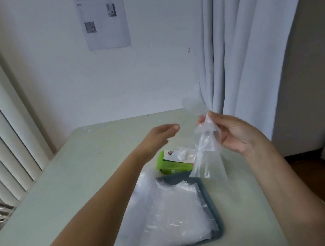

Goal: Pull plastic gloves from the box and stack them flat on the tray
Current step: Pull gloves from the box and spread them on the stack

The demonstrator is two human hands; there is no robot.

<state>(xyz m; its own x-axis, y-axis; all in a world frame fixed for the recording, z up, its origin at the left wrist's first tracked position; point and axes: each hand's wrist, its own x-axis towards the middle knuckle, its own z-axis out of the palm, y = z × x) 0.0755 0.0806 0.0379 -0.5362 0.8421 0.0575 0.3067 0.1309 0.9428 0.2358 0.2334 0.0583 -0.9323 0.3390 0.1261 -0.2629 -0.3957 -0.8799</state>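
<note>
table (67,184): pale grey-green top, set into a corner of the room.
wall (155,76): white, with a printed sheet (103,22) stuck to it.
curtain (248,52): pale grey, hanging at right.
slatted panel (12,140): white, at left.
floor (311,171): dark wood, at right.
box (171,165): green, on the table just beyond the tray (170,179).
stacked gloves (171,207): clear plastic, lying flat on the grey-blue tray, spilling over its left edge.
right hand (235,134): raised, fingertips pinching one glove (206,152), which hangs down over the box.
left hand (158,138): raised, fingers relaxed, holding nothing.
</note>
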